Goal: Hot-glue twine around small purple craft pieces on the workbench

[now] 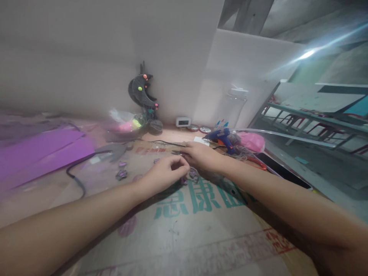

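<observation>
My left hand [165,171] is pinched closed over the cardboard, thumb against fingertips. A small purple-and-grey piece [184,181] shows just under those fingertips and seems to be in the pinch. Right beside it, my right hand [201,156] has its fingers curled together, with a dark pointed metal tool [176,152] sticking out toward the left; its handles are hidden. Another purple-grey piece [193,174] lies below the right hand. Further left rest a grey-purple flower-like piece [121,174] and a small purple bit [122,164].
Printed cardboard [178,234] covers the tabletop. A blue glue gun [220,135], orange-handled tool [257,163], phone [283,170] and pink bundle [251,141] lie right. Behind stand a dark crescent ornament [140,91], bowl [126,130], small clock [183,122] and clear jar [233,105]. Purple sheets [46,153] lie left.
</observation>
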